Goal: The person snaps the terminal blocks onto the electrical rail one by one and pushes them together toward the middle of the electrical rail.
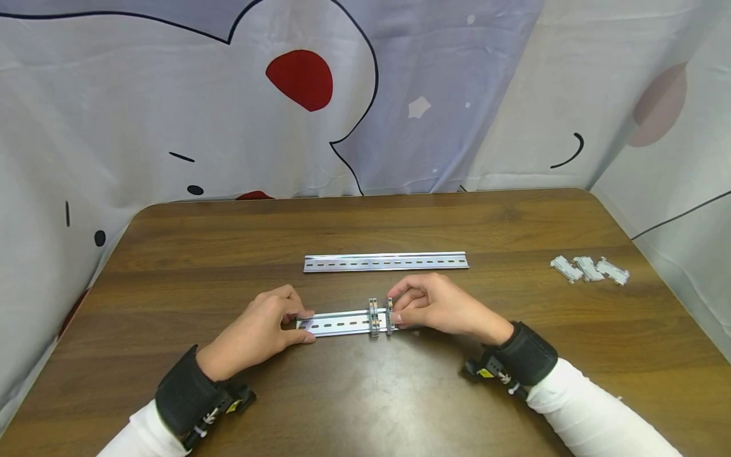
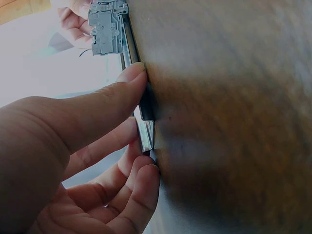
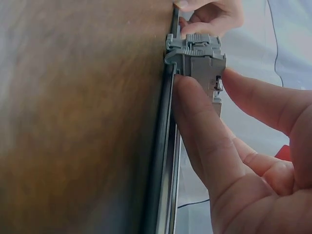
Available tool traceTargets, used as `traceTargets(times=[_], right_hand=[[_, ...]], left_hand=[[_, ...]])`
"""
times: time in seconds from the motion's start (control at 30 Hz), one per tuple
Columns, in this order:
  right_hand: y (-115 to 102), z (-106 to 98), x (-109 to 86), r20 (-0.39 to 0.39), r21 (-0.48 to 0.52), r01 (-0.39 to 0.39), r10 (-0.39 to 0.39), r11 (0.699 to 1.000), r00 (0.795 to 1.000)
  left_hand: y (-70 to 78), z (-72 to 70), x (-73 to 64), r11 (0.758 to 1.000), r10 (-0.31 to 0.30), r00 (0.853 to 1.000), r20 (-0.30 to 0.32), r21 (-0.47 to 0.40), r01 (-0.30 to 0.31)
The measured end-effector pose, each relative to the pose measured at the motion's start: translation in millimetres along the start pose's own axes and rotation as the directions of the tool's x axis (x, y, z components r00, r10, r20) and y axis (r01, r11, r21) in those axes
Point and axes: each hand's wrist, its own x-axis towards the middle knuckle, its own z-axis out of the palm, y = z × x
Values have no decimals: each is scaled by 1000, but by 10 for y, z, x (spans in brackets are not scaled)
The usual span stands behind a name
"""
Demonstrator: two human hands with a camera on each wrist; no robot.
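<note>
Head view showed a brown wood-grain table (image 1: 365, 397) bearing a slotted silver metal rail (image 1: 342, 329). The left hand (image 1: 264, 325) had its grip closed on the rail's left end; the right hand (image 1: 442, 306) pinched, beside a cluster of slim grey plastic terminal blocks (image 1: 374, 318), a single grey block (image 1: 389, 317) at the rail. Good handling likely meant steadying the rail flat, keeping that block square and pressing evenly; its seating was unclear.

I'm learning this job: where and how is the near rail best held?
Probably its left end, from the left: the near rail is narrow enough to pinch across its long edges, as the left hand does, and the blocks stand farther right.
</note>
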Motion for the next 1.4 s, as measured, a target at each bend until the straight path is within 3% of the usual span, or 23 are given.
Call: traceTargets(times=[0.43, 1.4], right_hand=[[-1, 75, 40, -18, 17, 22, -22, 1000, 1000], [-60, 153, 56, -61, -87, 34, -40, 996, 997]], left_hand=[[-9, 13, 3, 1000, 27, 999, -19, 8, -26], [-18, 25, 13, 1000, 28, 1000, -13, 7, -28]])
